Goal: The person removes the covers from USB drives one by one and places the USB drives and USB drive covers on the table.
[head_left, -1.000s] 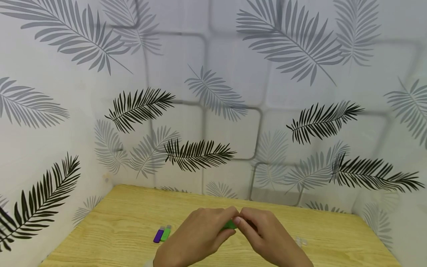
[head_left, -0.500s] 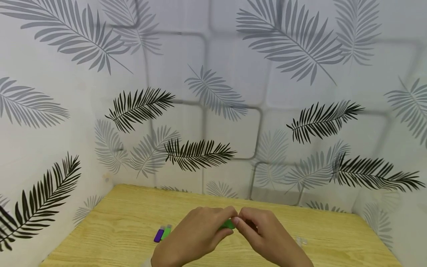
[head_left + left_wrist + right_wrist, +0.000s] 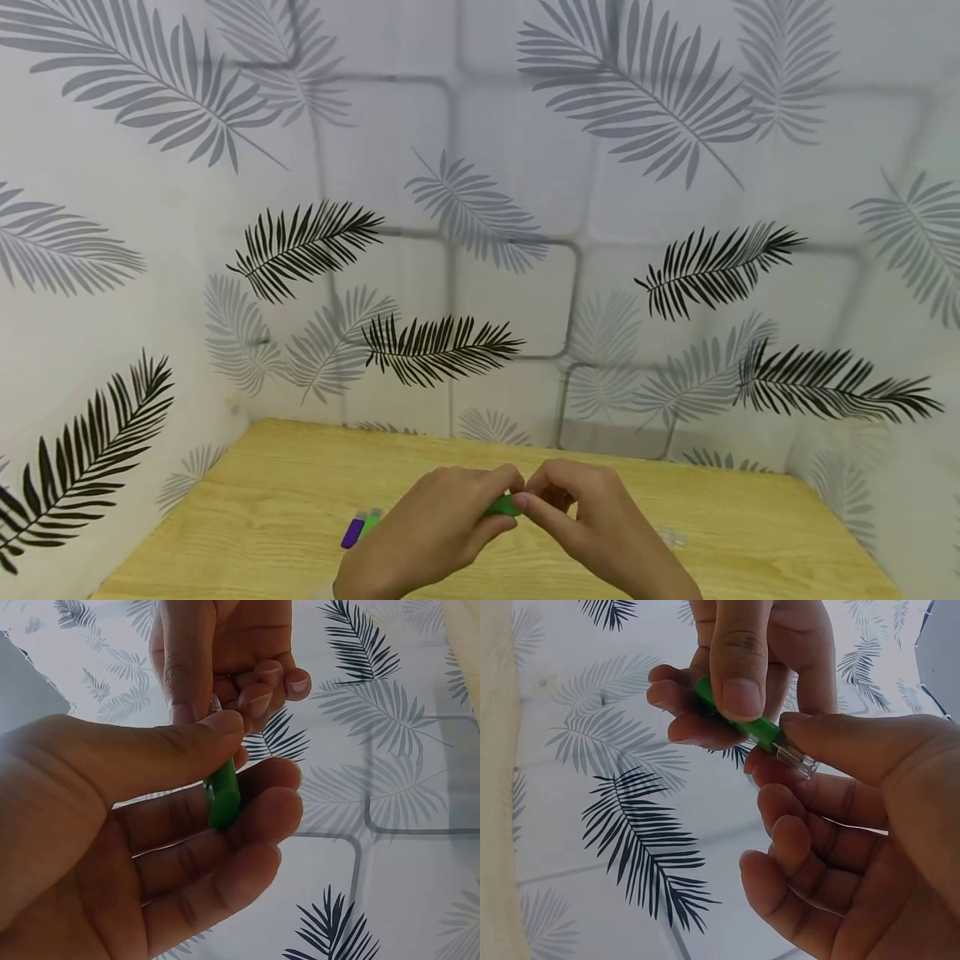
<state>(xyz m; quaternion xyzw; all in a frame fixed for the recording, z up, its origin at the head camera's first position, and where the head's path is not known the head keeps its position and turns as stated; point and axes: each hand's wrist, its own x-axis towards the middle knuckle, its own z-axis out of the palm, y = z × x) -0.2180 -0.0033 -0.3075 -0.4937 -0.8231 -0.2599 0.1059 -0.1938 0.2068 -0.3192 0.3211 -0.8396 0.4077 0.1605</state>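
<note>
Above the table, my left hand (image 3: 431, 529) pinches a green USB flash drive (image 3: 761, 733) between thumb and fingers. A clear plastic cap (image 3: 796, 761) covers the drive's end that points to my right hand (image 3: 603, 525). The thumb and index finger of that right hand pinch the drive at the capped end, and its other fingers curl loosely. In the left wrist view the green body (image 3: 223, 801) sticks out below the left thumb, while most of the cap is hidden by fingers.
On the wooden table (image 3: 292, 475), a purple USB drive (image 3: 352, 533) lies beside another green one (image 3: 370, 523), partly hidden by my left hand. Small clear pieces (image 3: 672, 538) lie right of my right hand. Leaf-patterned sheeting (image 3: 517, 300) stands behind the table.
The head view has shifted slightly. Both hands still hold the drive, and its green body now lies a little flatter between them. The right fingers have bent slightly differently.
</note>
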